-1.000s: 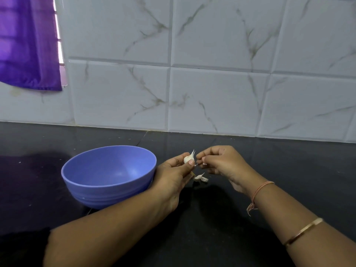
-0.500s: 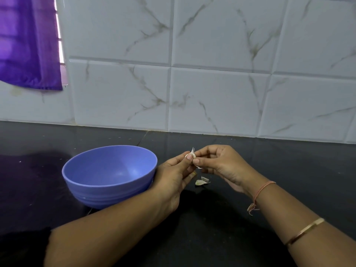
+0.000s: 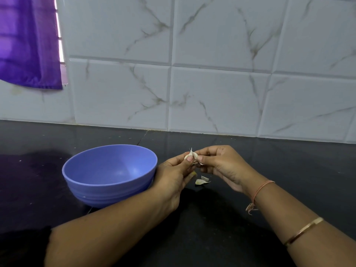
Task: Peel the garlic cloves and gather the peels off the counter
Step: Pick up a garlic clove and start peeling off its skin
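Note:
A small white garlic clove point(image 3: 191, 155) is held above the black counter point(image 3: 289, 170) between both hands. My left hand point(image 3: 176, 177) pinches it from the left with thumb and fingers. My right hand point(image 3: 221, 166) pinches its papery skin from the right. A thin tip of skin sticks up from the clove. Two loose pieces of peel point(image 3: 201, 181) lie on the counter just below the hands. A blue-violet plastic bowl point(image 3: 109, 187) stands to the left, touching my left hand's back; what shows of its inside is bare.
A white marble-patterned tiled wall point(image 3: 212, 93) closes off the back of the counter. A purple curtain point(image 3: 27, 45) hangs at the upper left.
My right hand has closed in on the clove and now pinches its skin beside my left thumb. The peel pieces on the counter stay in place.

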Demonstrator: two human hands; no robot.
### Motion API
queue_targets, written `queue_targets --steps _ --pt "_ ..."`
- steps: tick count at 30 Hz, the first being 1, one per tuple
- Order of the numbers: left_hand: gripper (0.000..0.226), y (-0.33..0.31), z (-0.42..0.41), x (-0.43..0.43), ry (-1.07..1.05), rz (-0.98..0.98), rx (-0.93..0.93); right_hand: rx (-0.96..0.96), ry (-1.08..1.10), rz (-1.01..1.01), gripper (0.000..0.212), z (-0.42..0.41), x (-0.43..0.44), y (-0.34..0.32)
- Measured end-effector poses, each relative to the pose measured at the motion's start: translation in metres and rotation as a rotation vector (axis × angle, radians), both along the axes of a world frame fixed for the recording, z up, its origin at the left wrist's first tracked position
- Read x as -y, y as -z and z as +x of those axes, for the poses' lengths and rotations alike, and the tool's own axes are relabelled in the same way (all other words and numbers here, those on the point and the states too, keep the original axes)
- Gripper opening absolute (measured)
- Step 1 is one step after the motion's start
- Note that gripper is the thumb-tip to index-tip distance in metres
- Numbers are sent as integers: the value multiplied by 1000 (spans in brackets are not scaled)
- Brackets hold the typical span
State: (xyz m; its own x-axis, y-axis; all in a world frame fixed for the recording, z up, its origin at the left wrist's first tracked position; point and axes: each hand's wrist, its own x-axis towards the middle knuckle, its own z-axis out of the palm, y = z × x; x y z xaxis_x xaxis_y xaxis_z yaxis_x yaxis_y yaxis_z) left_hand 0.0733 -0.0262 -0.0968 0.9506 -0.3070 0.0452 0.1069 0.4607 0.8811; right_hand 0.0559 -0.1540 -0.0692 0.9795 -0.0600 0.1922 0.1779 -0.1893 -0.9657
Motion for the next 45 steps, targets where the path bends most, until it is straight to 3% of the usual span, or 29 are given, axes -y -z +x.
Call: queue_targets --steps 4,8,14,25,29,32,36,41,45 --pt "15 0 1 1 -43 5 -39 1 135 -180 16 3 4 2" --pt "16 0 1 2 -52 35 -39 -52 137 -409 30 1 3 2" --pt "20 -1 0 2 -47 43 -27 35 173 -424 15 5 5 4" --pt "14 2 1 2 -35 44 10 150 286 -455 26 9 3 6" --pt "12 4 2 1 -25 50 37 116 149 -271 37 5 -1 4" --pt "16 4 3 2 -39 47 42 79 27 -138 29 3 0 4" --pt "24 5 4 2 -43 52 47 50 -12 -79 13 3 2 4" --pt "8 3 1 2 -7 20 31 49 -25 -29 17 4 1 3" --pt "9 3 1 1 -8 31 26 56 -5 -13 20 6 -2 5"
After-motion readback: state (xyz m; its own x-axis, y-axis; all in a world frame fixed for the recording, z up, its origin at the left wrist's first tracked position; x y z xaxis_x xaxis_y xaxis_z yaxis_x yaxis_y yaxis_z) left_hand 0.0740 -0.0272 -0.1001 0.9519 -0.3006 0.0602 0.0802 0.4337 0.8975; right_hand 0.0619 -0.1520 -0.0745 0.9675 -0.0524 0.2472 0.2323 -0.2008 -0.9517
